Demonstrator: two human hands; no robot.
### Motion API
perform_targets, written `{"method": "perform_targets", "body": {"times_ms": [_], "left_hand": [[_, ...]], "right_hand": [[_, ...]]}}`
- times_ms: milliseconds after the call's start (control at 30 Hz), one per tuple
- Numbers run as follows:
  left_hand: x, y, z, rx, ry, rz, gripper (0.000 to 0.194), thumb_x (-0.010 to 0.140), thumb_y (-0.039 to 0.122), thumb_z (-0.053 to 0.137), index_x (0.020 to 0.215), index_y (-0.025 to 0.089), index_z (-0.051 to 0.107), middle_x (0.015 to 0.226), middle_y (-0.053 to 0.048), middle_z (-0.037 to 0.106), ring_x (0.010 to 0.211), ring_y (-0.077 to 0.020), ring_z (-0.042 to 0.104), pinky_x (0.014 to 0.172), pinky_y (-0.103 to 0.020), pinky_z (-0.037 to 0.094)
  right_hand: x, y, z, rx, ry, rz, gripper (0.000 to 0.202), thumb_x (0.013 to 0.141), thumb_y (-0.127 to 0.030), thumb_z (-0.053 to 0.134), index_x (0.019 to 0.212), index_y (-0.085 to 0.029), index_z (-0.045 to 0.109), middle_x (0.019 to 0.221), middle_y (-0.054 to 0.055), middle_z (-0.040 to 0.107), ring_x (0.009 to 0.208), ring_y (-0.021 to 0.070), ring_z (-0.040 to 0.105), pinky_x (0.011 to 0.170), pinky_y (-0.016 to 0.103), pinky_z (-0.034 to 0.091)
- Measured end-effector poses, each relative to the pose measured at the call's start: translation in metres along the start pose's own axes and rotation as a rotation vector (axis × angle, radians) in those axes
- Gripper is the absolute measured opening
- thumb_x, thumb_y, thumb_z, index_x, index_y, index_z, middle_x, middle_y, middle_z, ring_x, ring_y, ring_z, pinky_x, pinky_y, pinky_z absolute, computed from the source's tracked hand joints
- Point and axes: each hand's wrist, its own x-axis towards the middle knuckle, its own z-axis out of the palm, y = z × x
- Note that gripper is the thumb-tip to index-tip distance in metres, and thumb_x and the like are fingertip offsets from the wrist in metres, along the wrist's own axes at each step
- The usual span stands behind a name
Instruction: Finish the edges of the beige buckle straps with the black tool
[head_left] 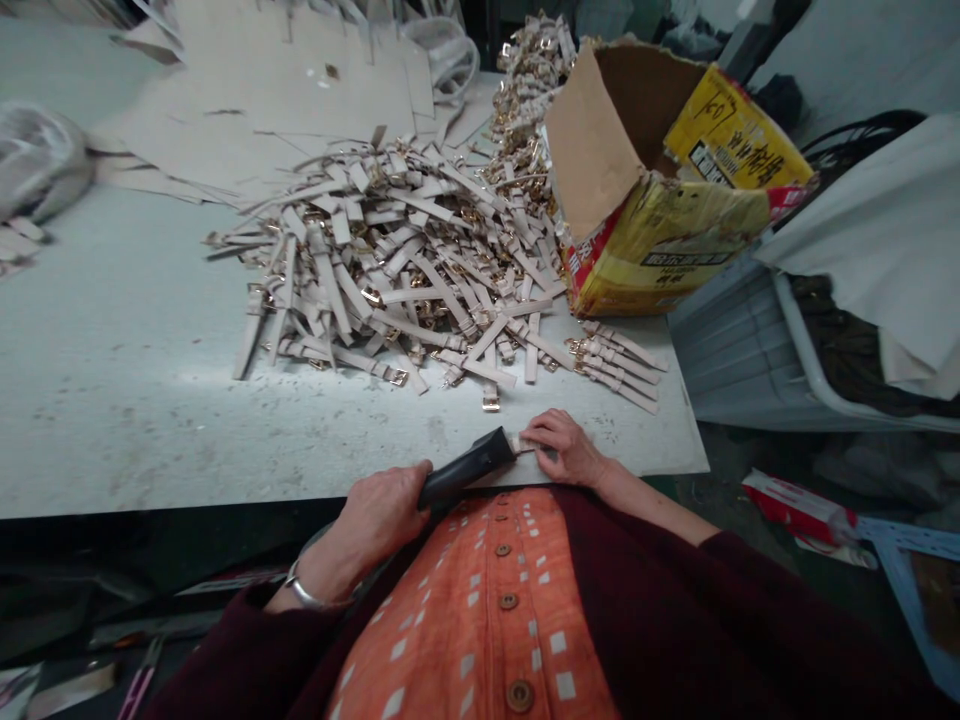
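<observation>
My left hand [386, 508] is wrapped around the grip of a black handheld tool [480, 458] with a wider, blocky head; its exact kind is unclear. The head points right, toward my right hand [564, 446]. Between my right fingertips is a short pale buckle strap [525, 443], its end right at the tool's head. Most of that strap is hidden by the fingers. Beyond both hands lies a big heap of pale straps with gold buckles [405, 255]. Several more straps [619, 365] lie side by side to the right of the heap.
An open yellow cardboard box [675, 240] stands on the white table [135, 400] at the right. Pale flat sheets [262, 90] cover the back. A plastic-wrapped bundle [41, 160] sits far left. Beyond the table's right edge is a grey bin [739, 340] with dark contents.
</observation>
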Motion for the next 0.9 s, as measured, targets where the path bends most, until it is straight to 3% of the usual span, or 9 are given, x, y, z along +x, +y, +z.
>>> {"method": "perform_targets", "body": {"times_ms": [200, 500, 700, 900], "left_hand": [[-0.002, 0.004, -0.003, 0.022, -0.003, 0.011, 0.031, 0.070, 0.022, 0.043, 0.099, 0.021, 0.053, 0.086, -0.008, 0.067, 0.080, -0.0226, 0.063, 0.064, -0.030, 0.043], [0.002, -0.001, 0.005, 0.024, 0.018, 0.016, 0.035, 0.071, 0.025, 0.044, 0.105, 0.023, 0.052, 0.088, -0.008, 0.067, 0.083, -0.0225, 0.063, 0.067, -0.030, 0.043], [0.002, 0.000, 0.007, 0.006, 0.007, -0.002, 0.034, 0.071, 0.024, 0.045, 0.104, 0.023, 0.052, 0.088, -0.008, 0.067, 0.082, -0.0217, 0.063, 0.067, -0.030, 0.043], [-0.002, 0.002, 0.003, 0.012, -0.006, -0.002, 0.031, 0.070, 0.024, 0.046, 0.100, 0.022, 0.053, 0.084, -0.008, 0.067, 0.081, -0.0222, 0.063, 0.065, -0.029, 0.042]], "right_hand": [[0.003, 0.001, 0.016, 0.053, 0.092, -0.065, 0.010, 0.081, -0.026, 0.058, 0.087, -0.018, 0.063, 0.085, 0.007, 0.060, 0.081, 0.0178, 0.051, 0.075, 0.034, 0.037], [0.010, 0.005, 0.010, 0.147, 0.009, -0.102, 0.016, 0.087, -0.027, 0.051, 0.077, -0.018, 0.060, 0.081, 0.006, 0.059, 0.080, 0.0174, 0.049, 0.072, 0.032, 0.040], [0.014, 0.000, 0.009, 0.104, -0.004, 0.018, 0.017, 0.089, -0.027, 0.046, 0.077, -0.017, 0.053, 0.075, 0.004, 0.054, 0.074, 0.0159, 0.047, 0.070, 0.029, 0.039], [0.015, -0.003, 0.019, 0.020, 0.086, 0.132, 0.018, 0.091, -0.026, 0.042, 0.079, -0.018, 0.051, 0.074, 0.004, 0.054, 0.072, 0.0157, 0.047, 0.069, 0.027, 0.037]]}}
